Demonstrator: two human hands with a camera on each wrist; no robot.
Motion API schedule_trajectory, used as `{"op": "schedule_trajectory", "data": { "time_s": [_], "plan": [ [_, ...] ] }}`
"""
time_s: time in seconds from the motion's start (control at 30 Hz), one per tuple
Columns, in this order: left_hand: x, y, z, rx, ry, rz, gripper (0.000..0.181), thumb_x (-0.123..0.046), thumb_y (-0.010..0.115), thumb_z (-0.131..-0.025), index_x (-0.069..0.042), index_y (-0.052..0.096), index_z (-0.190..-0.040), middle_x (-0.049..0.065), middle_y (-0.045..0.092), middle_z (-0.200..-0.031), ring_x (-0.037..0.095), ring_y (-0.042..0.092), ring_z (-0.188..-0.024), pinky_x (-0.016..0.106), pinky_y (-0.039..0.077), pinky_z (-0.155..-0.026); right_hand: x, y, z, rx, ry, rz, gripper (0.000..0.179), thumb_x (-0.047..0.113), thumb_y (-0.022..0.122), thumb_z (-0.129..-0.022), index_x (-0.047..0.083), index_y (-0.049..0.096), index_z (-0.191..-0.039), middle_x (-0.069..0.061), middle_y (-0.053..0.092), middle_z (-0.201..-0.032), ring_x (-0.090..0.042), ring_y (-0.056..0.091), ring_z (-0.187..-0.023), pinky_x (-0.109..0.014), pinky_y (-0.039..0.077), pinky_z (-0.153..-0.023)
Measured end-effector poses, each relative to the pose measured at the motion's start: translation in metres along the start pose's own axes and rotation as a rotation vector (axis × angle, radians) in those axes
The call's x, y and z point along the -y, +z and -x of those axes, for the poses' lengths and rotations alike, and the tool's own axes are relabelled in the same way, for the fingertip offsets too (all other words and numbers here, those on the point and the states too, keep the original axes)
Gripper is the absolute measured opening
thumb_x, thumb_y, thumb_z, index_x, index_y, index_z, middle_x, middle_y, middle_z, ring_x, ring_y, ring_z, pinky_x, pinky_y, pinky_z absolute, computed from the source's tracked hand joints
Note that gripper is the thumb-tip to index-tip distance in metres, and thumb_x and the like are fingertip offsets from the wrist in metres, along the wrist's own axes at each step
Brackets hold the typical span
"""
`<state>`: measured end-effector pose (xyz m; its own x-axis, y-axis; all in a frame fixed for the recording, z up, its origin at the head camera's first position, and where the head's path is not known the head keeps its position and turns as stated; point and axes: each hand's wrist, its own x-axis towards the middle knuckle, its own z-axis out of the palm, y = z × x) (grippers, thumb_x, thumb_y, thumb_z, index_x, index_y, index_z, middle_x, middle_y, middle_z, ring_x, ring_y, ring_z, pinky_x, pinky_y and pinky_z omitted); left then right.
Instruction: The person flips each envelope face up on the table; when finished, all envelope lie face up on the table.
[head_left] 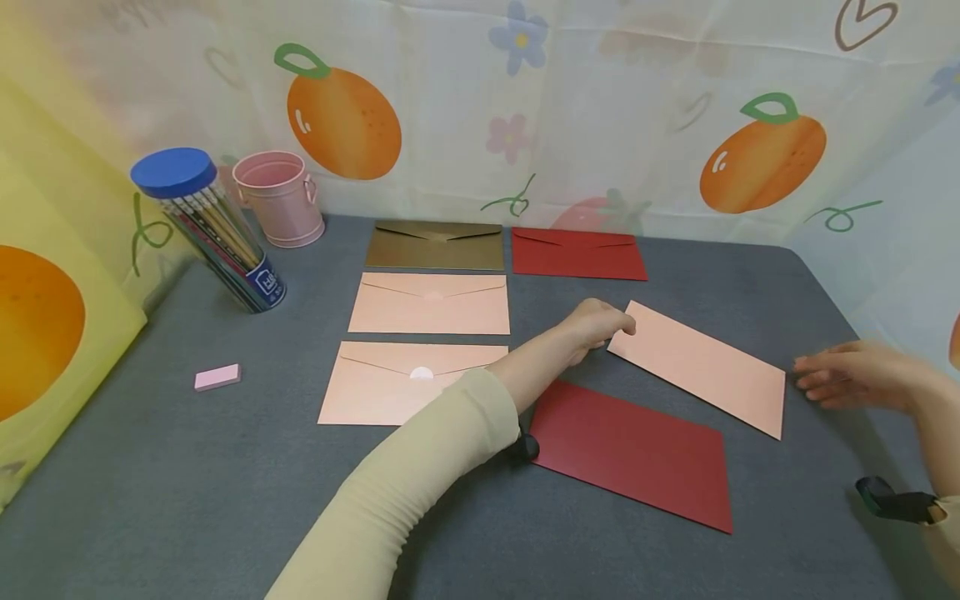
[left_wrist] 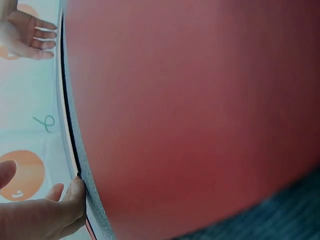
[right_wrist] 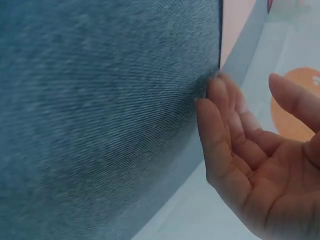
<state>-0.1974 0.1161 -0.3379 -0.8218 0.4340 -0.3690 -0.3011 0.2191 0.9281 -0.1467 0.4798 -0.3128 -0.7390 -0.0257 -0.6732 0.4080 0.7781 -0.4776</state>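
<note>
A pale pink envelope (head_left: 701, 371) lies at a slant on the right half of the table, plain side up. At its left end is my left hand (head_left: 592, 327), fingertips right at the edge; the left wrist view shows the thumb held apart from the fingers (left_wrist: 75, 197). My right hand (head_left: 862, 375) hovers just off the envelope's right end, palm turned inward, fingers loosely bent and holding nothing. In the right wrist view those fingers (right_wrist: 212, 130) are near the envelope's edge. Below the left wrist lies a larger dark red envelope (head_left: 633, 458), its upper left corner behind the arm.
Two pink envelopes (head_left: 431, 304) lie in a column left of my forearm, the nearer partly covered by it. Behind them are a gold envelope (head_left: 435, 250) and a red envelope (head_left: 577, 258). Farther left stand a pencil jar (head_left: 225, 237), a pink bucket (head_left: 281, 208) and a pink eraser (head_left: 217, 377).
</note>
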Motion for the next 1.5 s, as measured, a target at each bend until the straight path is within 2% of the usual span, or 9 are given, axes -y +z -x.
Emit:
{"op": "schedule_trajectory", "data": {
  "time_s": [0.13,0.5,0.73,0.93,1.1,1.2,1.3,1.4,1.5],
  "plan": [
    [0.001,0.001,0.000,-0.004,0.003,-0.011,0.044,-0.014,0.061,-0.091,0.007,0.058,-0.130,0.014,0.045,-0.152,0.030,0.042,-0.142,0.043,0.041,-0.116,-0.003,0.005,0.001,0.037,0.033,-0.081,0.048,0.034,0.042,-0.106,-0.004,0.053,-0.133,0.009,0.070,-0.093,-0.004,0.067,-0.084,-0.028,0.059,-0.084],
    [0.000,0.001,0.001,-0.024,-0.018,-0.034,0.032,-0.013,0.062,-0.091,0.005,0.066,-0.116,0.012,0.047,-0.152,0.022,0.053,-0.108,0.039,0.044,-0.108,0.004,0.014,0.001,0.078,0.053,-0.135,0.036,0.038,0.043,-0.105,0.011,0.064,-0.118,0.005,0.069,-0.092,-0.009,0.069,-0.084,-0.028,0.061,-0.082],
    [0.001,0.001,0.001,-0.037,-0.036,-0.025,0.039,-0.014,0.063,-0.091,0.002,0.062,-0.127,0.012,0.046,-0.152,0.025,0.047,-0.136,0.043,0.042,-0.115,0.003,0.014,0.002,0.147,0.009,-0.187,0.028,0.034,0.041,-0.106,0.021,0.065,-0.111,0.006,0.071,-0.094,-0.008,0.070,-0.085,-0.027,0.060,-0.083],
    [0.000,-0.001,-0.002,-0.055,-0.057,-0.024,0.028,-0.014,0.061,-0.092,-0.010,0.048,-0.067,0.013,0.058,-0.137,0.009,0.036,-0.061,0.036,0.044,-0.102,0.005,0.008,0.001,0.257,-0.074,-0.259,0.030,0.026,0.040,-0.107,0.026,0.069,-0.102,0.010,0.074,-0.094,-0.005,0.071,-0.086,-0.025,0.060,-0.084],
    [0.000,-0.006,0.000,-0.066,-0.042,0.035,0.034,-0.010,0.060,-0.091,-0.014,0.040,-0.063,0.014,0.048,-0.150,0.020,0.056,-0.125,0.041,0.042,-0.116,0.011,0.008,-0.001,0.239,-0.075,-0.249,0.026,0.023,0.044,-0.106,0.023,0.069,-0.100,0.011,0.073,-0.093,-0.003,0.070,-0.086,-0.024,0.060,-0.084],
    [0.000,-0.009,0.001,-0.071,-0.020,0.057,0.035,-0.005,0.059,-0.091,-0.010,0.040,-0.061,0.018,0.051,-0.145,0.018,0.056,-0.114,0.039,0.046,-0.114,0.015,0.010,-0.002,0.216,-0.065,-0.228,0.023,0.023,0.046,-0.105,0.020,0.068,-0.101,0.012,0.072,-0.092,-0.002,0.070,-0.085,-0.024,0.060,-0.085],
    [0.000,-0.013,0.001,-0.088,-0.010,0.072,0.011,-0.001,0.059,-0.091,0.006,0.063,-0.085,0.021,0.054,-0.139,0.016,0.054,-0.100,0.038,0.051,-0.107,0.019,0.012,-0.005,0.187,-0.063,-0.207,0.021,0.023,0.047,-0.105,0.018,0.068,-0.103,0.011,0.070,-0.093,-0.002,0.069,-0.085,-0.024,0.060,-0.084],
    [-0.001,-0.019,0.002,-0.094,-0.008,0.086,0.040,0.003,0.058,-0.091,0.007,0.058,-0.131,0.022,0.055,-0.140,0.027,0.062,-0.115,0.038,0.054,-0.103,0.024,0.015,-0.007,0.147,-0.058,-0.184,0.020,0.023,0.049,-0.104,0.015,0.067,-0.109,0.008,0.068,-0.094,-0.003,0.068,-0.086,-0.025,0.060,-0.084],
    [-0.002,-0.024,0.003,-0.103,-0.011,0.071,0.043,0.006,0.058,-0.092,0.006,0.056,-0.134,0.023,0.060,-0.134,0.032,0.066,-0.115,0.037,0.057,-0.097,0.031,0.018,-0.008,0.104,-0.056,-0.161,0.024,0.024,0.053,-0.103,0.006,0.063,-0.116,0.006,0.067,-0.093,-0.003,0.067,-0.085,-0.025,0.060,-0.083]
  ]
}}
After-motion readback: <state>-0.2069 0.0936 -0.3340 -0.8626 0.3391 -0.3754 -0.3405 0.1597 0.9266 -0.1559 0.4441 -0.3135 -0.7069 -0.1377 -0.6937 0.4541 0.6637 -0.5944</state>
